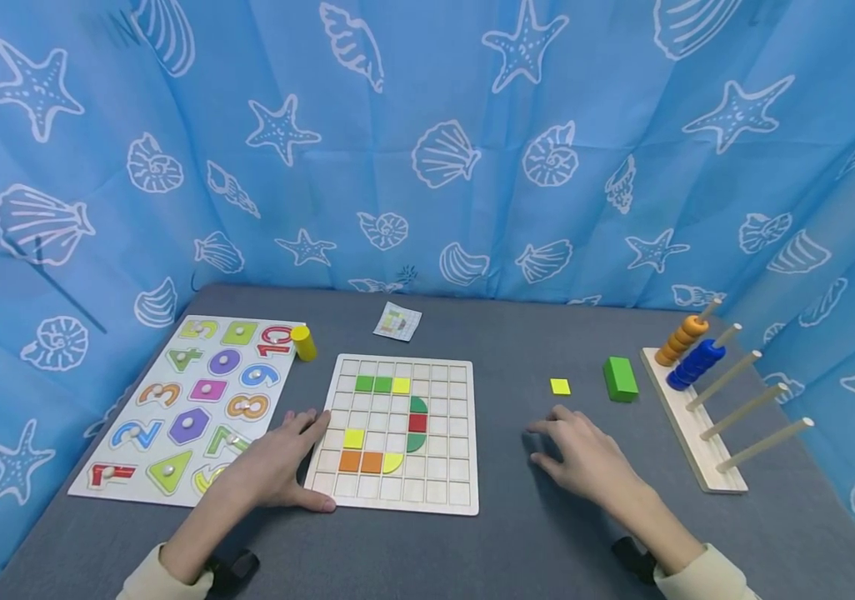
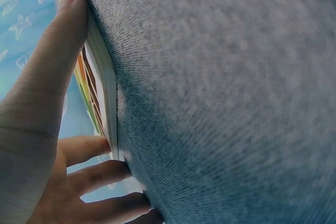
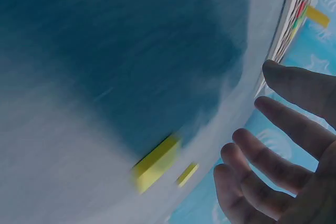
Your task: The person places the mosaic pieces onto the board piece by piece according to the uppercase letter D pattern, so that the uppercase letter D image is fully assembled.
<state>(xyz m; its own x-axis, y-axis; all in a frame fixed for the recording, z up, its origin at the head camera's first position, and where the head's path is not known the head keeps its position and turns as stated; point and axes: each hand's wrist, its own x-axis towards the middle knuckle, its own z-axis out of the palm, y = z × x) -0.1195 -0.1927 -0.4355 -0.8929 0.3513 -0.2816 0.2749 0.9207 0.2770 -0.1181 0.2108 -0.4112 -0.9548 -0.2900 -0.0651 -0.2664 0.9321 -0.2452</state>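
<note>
A square wooden grid board lies on the table, with green, yellow, red and orange tiles set in several of its cells, some quarter-round. My left hand rests at the board's left side, thumb at the near left corner and fingertips along the edge. In the left wrist view the thumb touches the board's rim. My right hand hovers right of the board, fingers loosely bent and holding nothing. Just beyond its fingertips lies a yellow square tile. The right wrist view shows a blurred yellow piece and a smaller-looking yellow one.
A number-and-shape puzzle board lies at the left, a yellow cylinder at its far corner. Behind the grid is a small pattern card. On the right are a green block and a peg stand with orange and blue beads.
</note>
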